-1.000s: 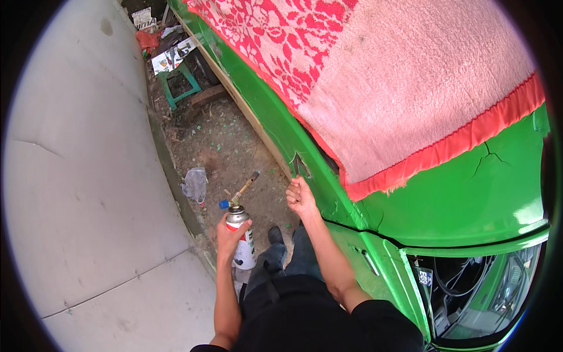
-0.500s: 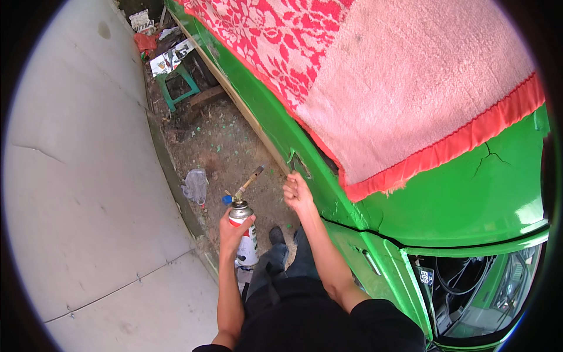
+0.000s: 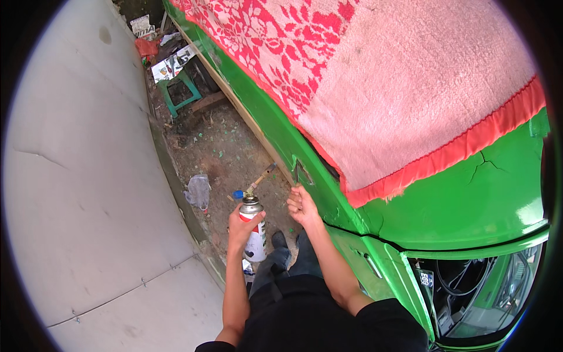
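Note:
My left hand (image 3: pixel 240 227) is wrapped round a white-and-red gas canister (image 3: pixel 255 240). A blowtorch head (image 3: pixel 253 186) with a blue knob sits on top, its tube slanting toward the green car's side. I see no flame. Closer to the car, my right hand (image 3: pixel 302 205) is closed in a pinch on a thin dark tool (image 3: pixel 297 174) whose exact kind I cannot make out. Its tip is by a torn, bare patch (image 3: pixel 305 173) in the green car body (image 3: pixel 275 138). Whether it touches the patch is unclear.
A pink-and-red blanket (image 3: pixel 410 88) covers much of the car. Cracked green paint (image 3: pixel 484 164) shows beyond its edge. A pale wall (image 3: pixel 88 176) closes off the left. On the dirt floor are a green stool (image 3: pixel 179 94), a plastic bag (image 3: pixel 198 192) and scattered green flakes.
My left hand and the torch have shifted slightly right in view. My right hand sits a little lower in view, still pinched by the torn patch. The whole view has moved slightly.

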A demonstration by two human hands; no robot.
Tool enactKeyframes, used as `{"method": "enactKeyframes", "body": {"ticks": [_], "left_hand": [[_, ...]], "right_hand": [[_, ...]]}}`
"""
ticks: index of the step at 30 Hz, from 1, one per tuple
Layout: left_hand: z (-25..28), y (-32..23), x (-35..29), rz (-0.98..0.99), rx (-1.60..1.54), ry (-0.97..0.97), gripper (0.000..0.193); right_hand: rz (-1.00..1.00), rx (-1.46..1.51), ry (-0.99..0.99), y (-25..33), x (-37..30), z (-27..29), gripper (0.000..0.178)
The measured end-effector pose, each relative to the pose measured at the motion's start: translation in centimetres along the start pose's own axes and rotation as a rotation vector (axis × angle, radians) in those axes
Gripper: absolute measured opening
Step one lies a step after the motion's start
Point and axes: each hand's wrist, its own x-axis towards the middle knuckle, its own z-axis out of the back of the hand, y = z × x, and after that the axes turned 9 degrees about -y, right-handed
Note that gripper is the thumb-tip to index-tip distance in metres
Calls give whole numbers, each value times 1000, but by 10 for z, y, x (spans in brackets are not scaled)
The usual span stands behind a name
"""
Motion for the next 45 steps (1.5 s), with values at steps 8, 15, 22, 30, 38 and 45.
{"method": "enactKeyframes", "body": {"ticks": [8, 15, 22, 30, 38, 45], "left_hand": [[0, -12, -4, 2, 19, -18, 35], [4, -12, -14, -18, 28, -92, 34], [5, -13, -21, 18, 36, -58, 35], [2, 10, -2, 32, 75, 182, 35], [1, 12, 4, 84, 44, 275, 37], [21, 1, -2, 51, 55, 198, 39]], "right_hand": [[75, -201, -194, 13, -34, -8, 26], [-20, -138, -92, 14, -2, -36, 26], [-36, -177, -130, -7, -57, 13, 25], [63, -181, -121, -7, -91, 29, 24], [104, -129, -55, 4, -70, 42, 25], [138, -159, -110, 8, -49, 28, 26]]}}
